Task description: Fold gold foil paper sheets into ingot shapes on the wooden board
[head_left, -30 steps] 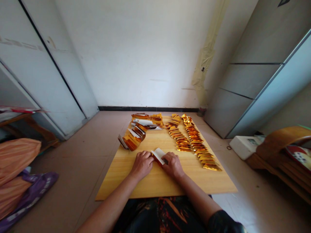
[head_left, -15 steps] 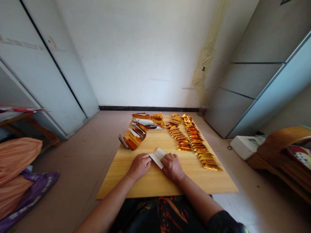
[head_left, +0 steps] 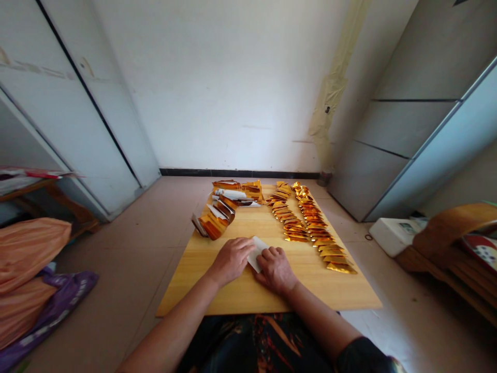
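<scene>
A light wooden tabletop [head_left: 229,298] carries loose gold-foil sheets [head_left: 212,225] at far left, folded gold-foil pieces [head_left: 316,226] in two rows at right, and a white-faced paper [head_left: 256,254] near its middle.

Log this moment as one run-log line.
left hand: touching white-faced sheet | right hand: holding same sheet | table, right side: folded gold pieces

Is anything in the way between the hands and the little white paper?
Nothing visible is. The left hand and right hand are both already at the white paper. The folded gold pieces lie off to the right, and the loose gold sheets lie beyond the left hand.
</scene>
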Available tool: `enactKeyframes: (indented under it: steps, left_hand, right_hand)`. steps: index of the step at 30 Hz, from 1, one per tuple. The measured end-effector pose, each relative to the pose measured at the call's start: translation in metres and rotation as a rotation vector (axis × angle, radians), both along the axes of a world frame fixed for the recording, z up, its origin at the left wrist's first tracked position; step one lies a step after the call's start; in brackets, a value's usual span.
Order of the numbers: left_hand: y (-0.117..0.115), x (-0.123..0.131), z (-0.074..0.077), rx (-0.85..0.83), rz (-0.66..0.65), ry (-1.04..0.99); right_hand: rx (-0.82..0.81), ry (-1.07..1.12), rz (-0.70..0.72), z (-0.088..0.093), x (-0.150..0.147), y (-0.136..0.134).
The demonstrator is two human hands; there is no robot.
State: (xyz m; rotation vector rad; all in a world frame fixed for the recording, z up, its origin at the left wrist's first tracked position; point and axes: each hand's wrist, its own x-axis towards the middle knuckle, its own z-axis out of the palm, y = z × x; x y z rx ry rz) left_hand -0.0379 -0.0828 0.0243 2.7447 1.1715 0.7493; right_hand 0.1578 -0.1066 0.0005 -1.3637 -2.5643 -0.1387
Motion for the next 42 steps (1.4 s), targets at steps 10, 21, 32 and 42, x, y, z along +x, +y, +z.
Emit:
enactKeyframes:
  steps: [10, 21, 32, 42]
  left_hand:
    - [-0.003, 0.0, -0.02, -0.1, 0.0, 0.199]
    - [-0.007, 0.0, -0.025, -0.132, 0.039, 0.167]
    - [-0.018, 0.031, -0.02, -0.079, 0.195, 0.203]
    - [-0.017, 0.03, -0.026, -0.081, 0.21, 0.163]
  right_hand:
    - [0.003, -0.002, -0.01, 0.0, -0.001, -0.004]
    - [-0.019, 0.028, 0.096, -0.001, 0.02, -0.015]
    - [-0.179, 0.129, -0.308, 0.023, 0.014, 0.031]
    - [-0.329, 0.031, -0.448, 0.031, 0.001, 0.053]
